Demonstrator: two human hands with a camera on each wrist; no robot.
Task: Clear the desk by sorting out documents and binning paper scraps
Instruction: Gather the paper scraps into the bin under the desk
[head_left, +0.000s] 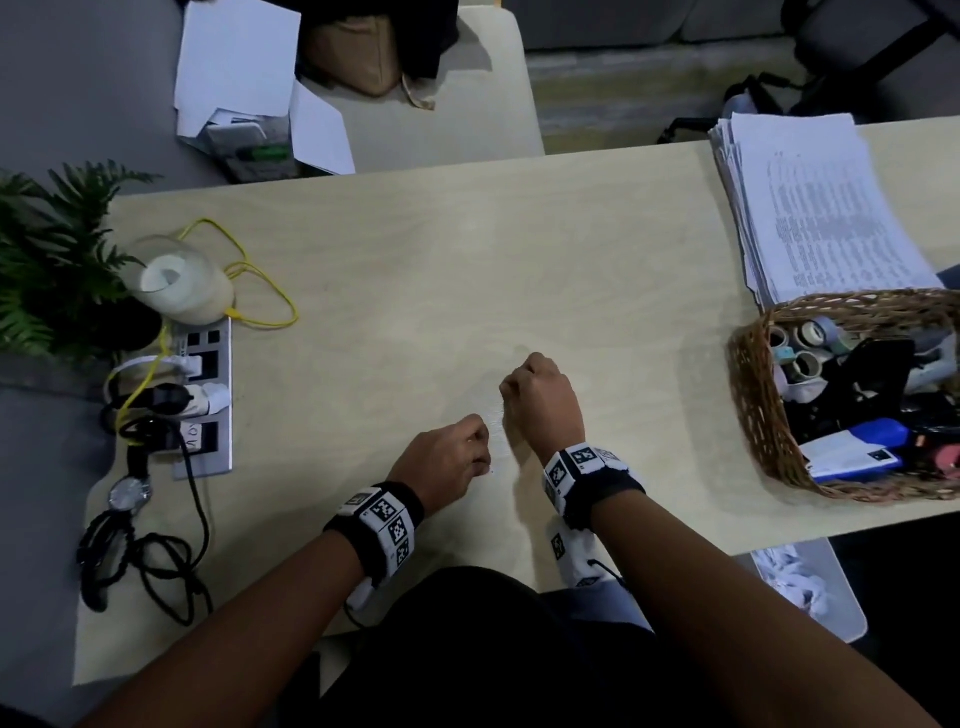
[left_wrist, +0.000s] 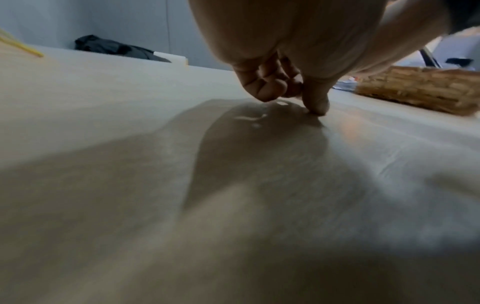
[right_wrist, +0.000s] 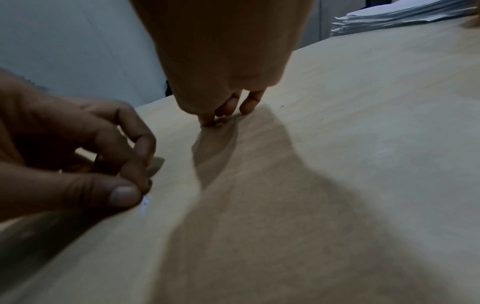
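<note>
A wicker basket (head_left: 753, 415) on the tabletop (head_left: 467, 260) holds tape rolls and markers; a document stack (head_left: 810, 208) lies just behind it. Both hands curl fingertips-down: the left hand (head_left: 449, 460) pinches a tiny paper scrap (right_wrist: 146, 202), while the right hand (head_left: 540, 400) holds nothing I can make out.

Pale wood desk (head_left: 467, 270), yellow cable (head_left: 260, 280), brown basket (head_left: 753, 415)

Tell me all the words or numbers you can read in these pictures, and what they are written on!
None can be read for sure.
Stack of printed papers: lines of print, too small and blurred.
Handwritten label on the power strip: a few marks, not clear enough to quote.
Blue and white box in the wicker basket: small print, too blurred.
Wristbands: black and white square code patterns, no words.
</note>
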